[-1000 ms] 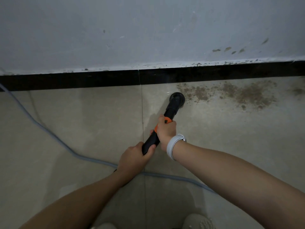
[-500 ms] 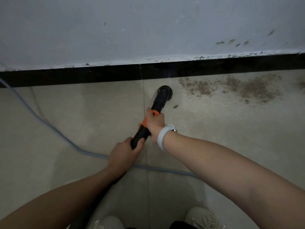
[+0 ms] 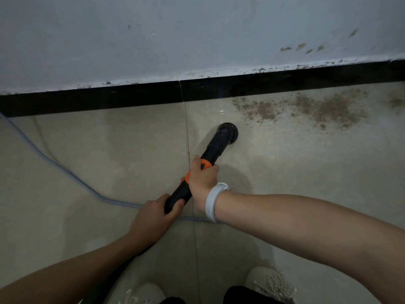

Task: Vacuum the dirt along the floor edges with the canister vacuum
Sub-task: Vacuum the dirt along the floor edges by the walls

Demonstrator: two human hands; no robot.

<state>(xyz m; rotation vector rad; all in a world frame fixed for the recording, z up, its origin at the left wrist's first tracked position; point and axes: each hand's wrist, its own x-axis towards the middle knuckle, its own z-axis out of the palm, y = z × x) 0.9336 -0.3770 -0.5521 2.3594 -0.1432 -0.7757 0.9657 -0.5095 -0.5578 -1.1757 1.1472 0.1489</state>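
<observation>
Both hands' fingers were clamped on the black vacuum wand (image 3: 213,154): right hand (image 3: 202,179) ahead, left hand (image 3: 153,218) behind. Dirt (image 3: 306,108) lay beyond the round nozzle (image 3: 229,131), well ahead of the fingers.

Dim, soft, grainy picture; faint glare on floor (image 3: 221,110), edges bowed

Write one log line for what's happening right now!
left hand grips wand rear | right hand grips wand at orange collar | nozzle on floor, short of dirt | skirting edge unvacuumed
</observation>
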